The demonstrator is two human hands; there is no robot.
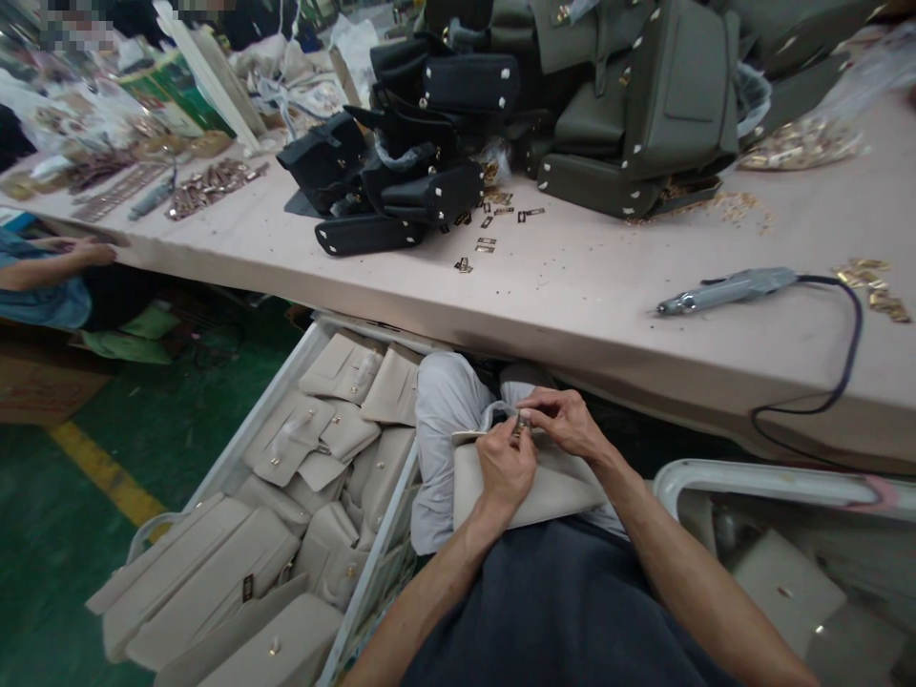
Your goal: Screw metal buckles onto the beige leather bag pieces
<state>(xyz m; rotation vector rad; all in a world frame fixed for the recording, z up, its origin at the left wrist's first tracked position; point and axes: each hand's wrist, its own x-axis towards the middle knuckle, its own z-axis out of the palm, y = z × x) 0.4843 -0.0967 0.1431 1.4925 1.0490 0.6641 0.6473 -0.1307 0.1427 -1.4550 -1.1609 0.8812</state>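
A cream bag [530, 491] lies across the lap, on grey trousers. Over its upper edge, my left hand [507, 458] is closed in a pinch on a small metal clasp piece [520, 424]. My right hand [565, 420] meets it from the right, thumb and fingertips pressed together at the same metal piece. Clear plastic wrap shows just behind the fingertips. Fine detail of the piece is blurred.
A crate [286, 358] of cream bags stands at the left, a white bin [773, 482] at the right. On the table [572, 286] lie black bags [401, 181], olive bags [644, 124], metal parts and a corded screwdriver [730, 290]. Another person's hands [86, 253] show far left.
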